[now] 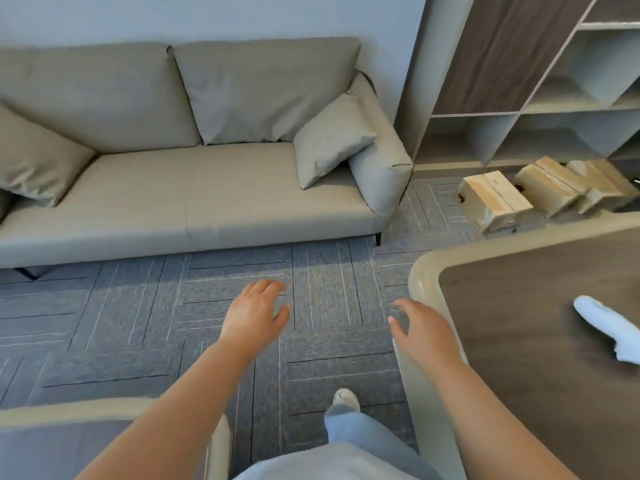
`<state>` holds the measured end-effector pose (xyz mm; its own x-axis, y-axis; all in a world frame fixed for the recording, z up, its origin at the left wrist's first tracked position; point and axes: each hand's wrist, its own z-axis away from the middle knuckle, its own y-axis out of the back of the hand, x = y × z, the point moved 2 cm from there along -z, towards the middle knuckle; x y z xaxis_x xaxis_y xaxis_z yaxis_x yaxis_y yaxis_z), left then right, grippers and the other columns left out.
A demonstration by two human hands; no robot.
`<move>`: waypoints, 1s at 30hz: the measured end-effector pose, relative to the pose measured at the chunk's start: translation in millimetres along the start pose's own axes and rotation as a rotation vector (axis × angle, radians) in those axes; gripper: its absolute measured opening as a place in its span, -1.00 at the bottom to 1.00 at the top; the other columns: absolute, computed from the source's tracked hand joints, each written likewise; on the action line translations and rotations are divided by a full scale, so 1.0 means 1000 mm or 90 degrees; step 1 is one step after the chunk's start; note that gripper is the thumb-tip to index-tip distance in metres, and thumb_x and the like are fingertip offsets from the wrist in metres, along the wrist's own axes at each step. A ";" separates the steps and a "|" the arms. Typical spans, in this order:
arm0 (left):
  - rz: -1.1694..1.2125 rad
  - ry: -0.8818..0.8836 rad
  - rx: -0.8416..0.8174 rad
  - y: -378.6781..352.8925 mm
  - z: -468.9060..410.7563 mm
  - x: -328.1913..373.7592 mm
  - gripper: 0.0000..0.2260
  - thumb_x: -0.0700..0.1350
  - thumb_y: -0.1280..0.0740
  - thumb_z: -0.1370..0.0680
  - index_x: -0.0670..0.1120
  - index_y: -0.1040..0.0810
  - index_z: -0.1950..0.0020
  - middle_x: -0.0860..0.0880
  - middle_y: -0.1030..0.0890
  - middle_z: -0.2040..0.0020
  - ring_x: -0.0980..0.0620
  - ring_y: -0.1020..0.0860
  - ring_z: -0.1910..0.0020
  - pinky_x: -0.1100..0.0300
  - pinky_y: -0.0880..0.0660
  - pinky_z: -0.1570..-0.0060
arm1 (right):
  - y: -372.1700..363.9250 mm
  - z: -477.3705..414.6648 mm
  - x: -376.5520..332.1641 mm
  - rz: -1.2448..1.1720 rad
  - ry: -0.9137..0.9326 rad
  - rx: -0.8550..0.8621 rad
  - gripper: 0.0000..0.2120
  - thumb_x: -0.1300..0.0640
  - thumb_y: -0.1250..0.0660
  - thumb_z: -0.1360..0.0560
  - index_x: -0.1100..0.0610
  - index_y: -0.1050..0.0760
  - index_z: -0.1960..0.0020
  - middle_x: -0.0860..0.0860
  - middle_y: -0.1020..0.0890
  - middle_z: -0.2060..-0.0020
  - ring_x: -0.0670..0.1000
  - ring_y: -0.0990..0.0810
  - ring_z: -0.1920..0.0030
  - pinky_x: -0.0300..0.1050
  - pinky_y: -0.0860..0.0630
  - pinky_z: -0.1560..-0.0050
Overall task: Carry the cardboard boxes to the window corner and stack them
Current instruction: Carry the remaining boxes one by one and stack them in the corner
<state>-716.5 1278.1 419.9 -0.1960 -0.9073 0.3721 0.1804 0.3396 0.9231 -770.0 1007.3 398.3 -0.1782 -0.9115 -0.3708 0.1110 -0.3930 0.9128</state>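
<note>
Plainly, in the head view we hold nothing: our left hand (254,315) and right hand (427,336) hover over the carpet (138,323), fingers spread and loose, touching nothing. The boxes (496,199) lie at the carpet's far right edge, at the foot of the shelf (485,109) and past the sofa (194,188) arm, well apart from both hands.

We judge two risks. The table (540,306) has its rounded corner just beside our right hand, so a wrist or hip could knock it on the way round. The boxes lean one on the next, so lifting one may let its neighbours slide. The window corner is out of view.

We count three boxes for sure. A fourth may sit behind the last, but blur hides the seam. We also count two hands, one sofa with two loose cushions (332,142), and one table bearing one white thing (609,327).
</note>
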 end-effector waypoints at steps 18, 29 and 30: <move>-0.010 0.059 -0.008 0.042 -0.302 -0.084 -0.66 -0.02 -0.23 -0.57 -0.10 -0.43 -0.32 -0.05 -0.50 -0.24 -0.05 -0.41 -0.26 0.09 -0.39 -0.18 | 0.033 -0.332 -0.051 0.007 -0.037 -0.004 -0.62 -0.01 -0.19 -0.57 0.10 -0.38 -0.34 0.02 -0.54 -0.22 0.06 -0.49 -0.22 -0.02 -0.43 -0.17; 0.014 -0.292 -0.099 0.051 -0.536 0.038 -0.66 -0.07 -0.26 -0.54 -0.12 -0.45 -0.30 -0.10 -0.51 -0.23 -0.10 -0.43 -0.23 0.06 -0.36 -0.20 | 0.058 -0.365 -0.009 -0.045 -0.340 0.061 -0.61 -0.03 -0.19 -0.56 0.06 -0.38 -0.35 0.00 -0.55 -0.23 0.03 -0.50 -0.22 -0.03 -0.42 -0.22; 0.018 -0.316 -0.109 0.047 -0.547 0.054 -0.66 -0.07 -0.27 -0.54 -0.13 -0.46 -0.29 -0.10 -0.51 -0.23 -0.11 -0.43 -0.23 0.07 -0.36 -0.20 | 0.061 -0.360 0.000 -0.054 -0.373 0.071 -0.61 -0.03 -0.20 -0.56 0.07 -0.39 -0.34 0.01 -0.56 -0.21 0.03 -0.52 -0.21 -0.04 -0.42 -0.20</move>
<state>-191.3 1108.8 430.1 -0.6146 -0.6574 0.4360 0.3392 0.2787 0.8985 -411.1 939.8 392.1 -0.6949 -0.6462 -0.3156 -0.0251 -0.4169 0.9086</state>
